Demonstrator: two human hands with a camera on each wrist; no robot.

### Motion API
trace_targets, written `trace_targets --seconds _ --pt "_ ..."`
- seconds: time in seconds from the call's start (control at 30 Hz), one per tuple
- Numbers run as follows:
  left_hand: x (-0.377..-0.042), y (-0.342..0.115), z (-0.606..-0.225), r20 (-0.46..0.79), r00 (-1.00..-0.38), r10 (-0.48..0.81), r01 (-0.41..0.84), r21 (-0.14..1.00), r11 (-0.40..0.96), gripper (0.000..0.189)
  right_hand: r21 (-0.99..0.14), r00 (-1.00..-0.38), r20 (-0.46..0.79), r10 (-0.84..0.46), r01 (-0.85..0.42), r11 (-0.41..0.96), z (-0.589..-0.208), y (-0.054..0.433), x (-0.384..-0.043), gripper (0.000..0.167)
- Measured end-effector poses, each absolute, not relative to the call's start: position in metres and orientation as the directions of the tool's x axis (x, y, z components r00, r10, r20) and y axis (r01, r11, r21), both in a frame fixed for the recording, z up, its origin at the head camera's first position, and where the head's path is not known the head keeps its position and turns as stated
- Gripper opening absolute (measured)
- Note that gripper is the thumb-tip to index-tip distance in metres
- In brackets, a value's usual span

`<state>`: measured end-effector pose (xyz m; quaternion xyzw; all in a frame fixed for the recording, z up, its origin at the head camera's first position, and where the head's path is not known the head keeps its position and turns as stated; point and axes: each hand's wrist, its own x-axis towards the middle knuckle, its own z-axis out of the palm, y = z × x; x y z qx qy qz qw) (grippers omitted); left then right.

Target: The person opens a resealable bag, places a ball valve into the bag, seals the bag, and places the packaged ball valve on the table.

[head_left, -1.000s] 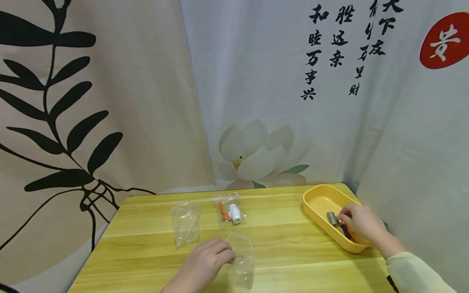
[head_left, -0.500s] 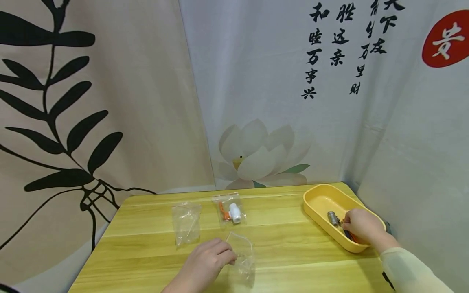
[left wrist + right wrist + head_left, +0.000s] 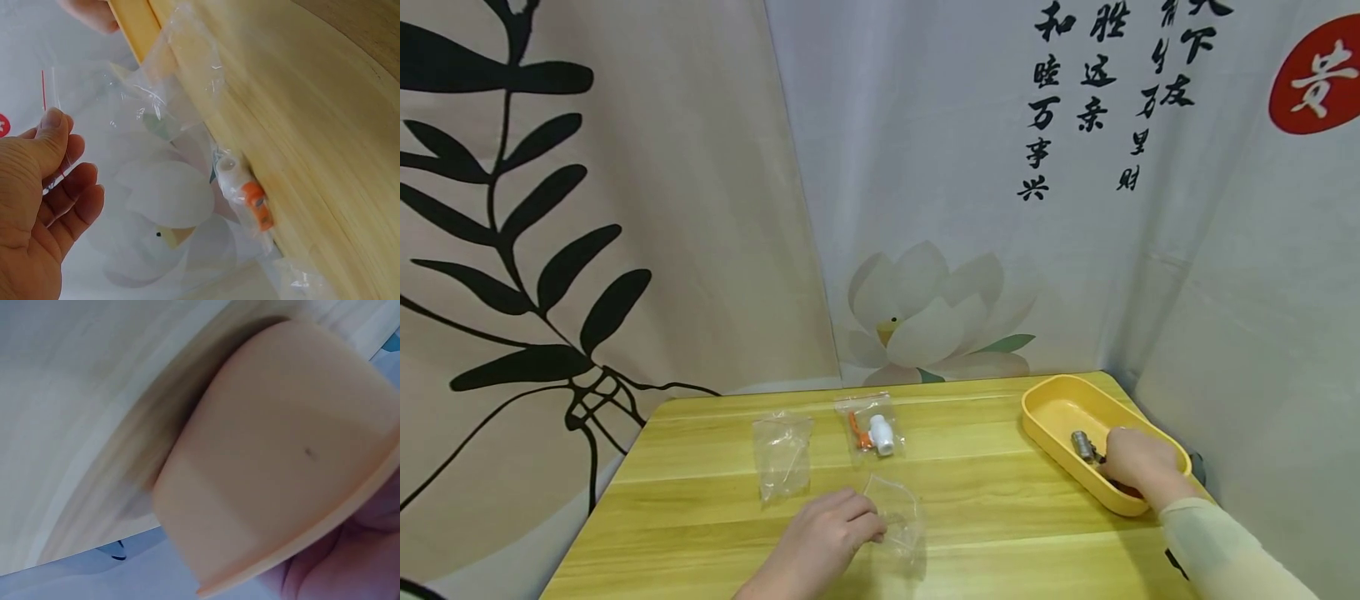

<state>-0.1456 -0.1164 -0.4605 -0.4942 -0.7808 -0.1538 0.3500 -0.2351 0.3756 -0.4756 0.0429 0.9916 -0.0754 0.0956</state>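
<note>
My left hand (image 3: pixel 827 533) pinches the edge of a clear zip bag (image 3: pixel 901 512) between thumb and fingers, above the near middle of the table. In the left wrist view, the bag (image 3: pixel 181 75) has a red line along its edge by the thumb, and nothing shows inside it. Down in a yellow tray (image 3: pixel 1051 435) at the right is my right hand (image 3: pixel 1138 465); its fingertips are hidden, so what they hold cannot be told. A grey metal cylinder (image 3: pixel 1083 447) lies in the tray just left of that hand. The right wrist view mostly shows the tray's outer wall (image 3: pixel 262 437).
Toward the back of the wooden table (image 3: pixel 985 500) lies a clear bag with a white piece (image 3: pixel 882 435) and an orange piece (image 3: pixel 860 433). Another clear bag (image 3: pixel 781 457) lies flat to its left. A printed curtain (image 3: pixel 940 208) hangs behind the table.
My right hand has sunk deeper into the tray and turned, now covering the orange and dark blue things seen there before. My left hand and its bag have barely moved.
</note>
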Motion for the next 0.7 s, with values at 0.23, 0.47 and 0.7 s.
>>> trace_targets --seconds 0.23,0.47,0.7 --pt "-0.143 -0.115 -0.46 0.692 -0.288 0.662 0.877 -0.087 0.472 0.019 -0.094 -0.966 -0.25 0.068 0.094 0.991 -0.474 0.371 -0.236 0.015" --pt "-0.143 -0.114 -0.461 0.696 -0.279 0.662 0.882 -0.086 0.463 0.018 -0.132 -0.963 -0.241 0.124 0.159 0.978 -0.468 0.371 -0.231 0.018" --pt "-0.144 -0.115 -0.461 0.699 -0.273 0.661 0.88 -0.095 0.465 0.015 -0.137 -0.977 -0.169 0.133 0.157 0.978 -0.459 0.372 -0.229 0.022"
